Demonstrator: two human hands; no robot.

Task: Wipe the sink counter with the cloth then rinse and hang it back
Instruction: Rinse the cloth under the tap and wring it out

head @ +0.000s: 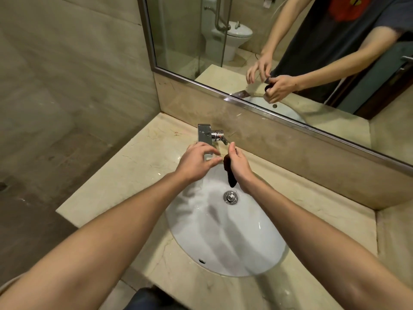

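A small dark cloth [230, 173], bunched and hanging down, is gripped in my right hand [240, 166] over the back of the white sink basin [223, 233]. My left hand [197, 162] hovers just left of it with fingers spread and relaxed, in front of the chrome faucet [209, 136]. Its fingertips reach toward the cloth's top, and I cannot tell whether they touch it. No water stream is visible. The beige marble counter [134, 175] surrounds the basin.
A chrome drain plug [230, 197] sits in the basin. A large mirror [290, 52] runs along the back wall above a marble backsplash and reflects my arms, a toilet and a glass shower screen. The counter's left edge drops to the tiled floor [33, 153].
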